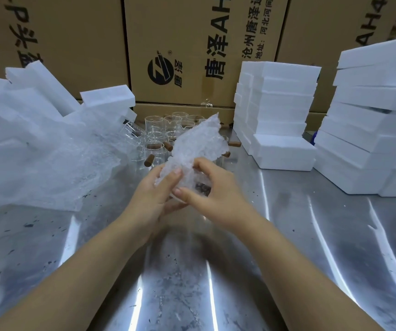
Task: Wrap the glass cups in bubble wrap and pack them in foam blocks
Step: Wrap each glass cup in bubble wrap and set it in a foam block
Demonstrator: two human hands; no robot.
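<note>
Glass cup (192, 185), barely seen inside crinkled, knobbly bubble wrap (197, 144), is held above the shiny metal tabletop (192, 283), the curled fingers (171, 178) of left hand (151, 199) and right hand (216, 201) pinching the wrap round it, in front of clear cylindrical cups (155, 127) and stacked white foam blocks (280, 111).

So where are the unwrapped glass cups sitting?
In the head view, the glass cups stand before the cardboard boxes, between the bubble wrap pile at left and the foam block stacks at right.

Bright glare streaks the steel table (335, 223); edges bend.
</note>
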